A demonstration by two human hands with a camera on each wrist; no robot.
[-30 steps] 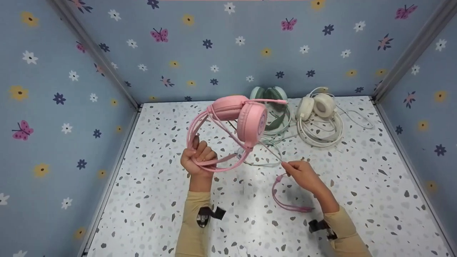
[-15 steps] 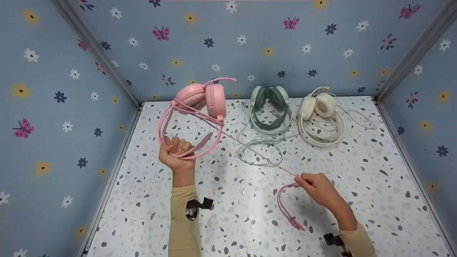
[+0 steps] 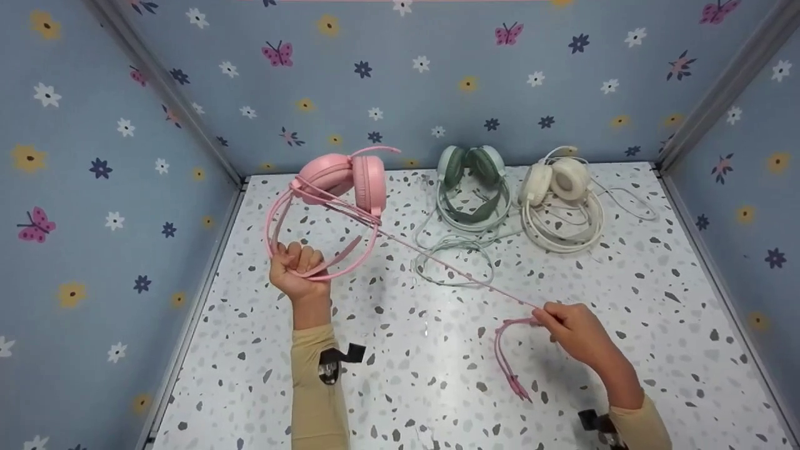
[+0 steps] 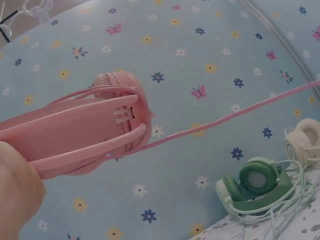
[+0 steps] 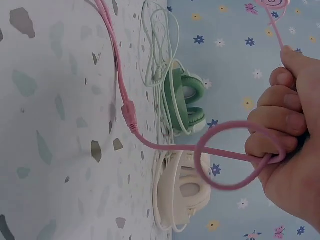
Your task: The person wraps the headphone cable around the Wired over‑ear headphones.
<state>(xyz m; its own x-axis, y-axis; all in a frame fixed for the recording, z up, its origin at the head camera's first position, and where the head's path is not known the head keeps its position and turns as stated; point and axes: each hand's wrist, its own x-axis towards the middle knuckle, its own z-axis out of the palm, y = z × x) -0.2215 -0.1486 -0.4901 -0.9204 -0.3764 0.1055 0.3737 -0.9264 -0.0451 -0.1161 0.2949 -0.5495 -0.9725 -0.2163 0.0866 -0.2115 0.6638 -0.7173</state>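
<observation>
My left hand (image 3: 299, 270) grips the headband of a pair of pink headphones (image 3: 369, 182), held above the table with the ear cups up and the thin microphone arm pointing right. Strands of pink cable cross between the cups. From there the cable (image 3: 459, 272) runs taut down to my right hand (image 3: 578, 331), which pinches it between thumb and curled fingers. Below that hand the split end of the cable (image 3: 500, 356) dangles toward the tabletop. A small loop of cable (image 5: 240, 187) sticks out of the right fist in the right wrist view.
Green headphones (image 3: 473, 215) with a coiled pale cable (image 3: 453, 284) lie at the back of the speckled table (image 3: 400, 387). White headphones (image 3: 565, 247) lie to their right. Blue flowered walls (image 3: 400, 94) enclose the back and both sides.
The pink headphones have moved left with my left hand and turned somewhat. My right hand has shifted right and down, and the cable between the hands now stretches longer and straighter.
</observation>
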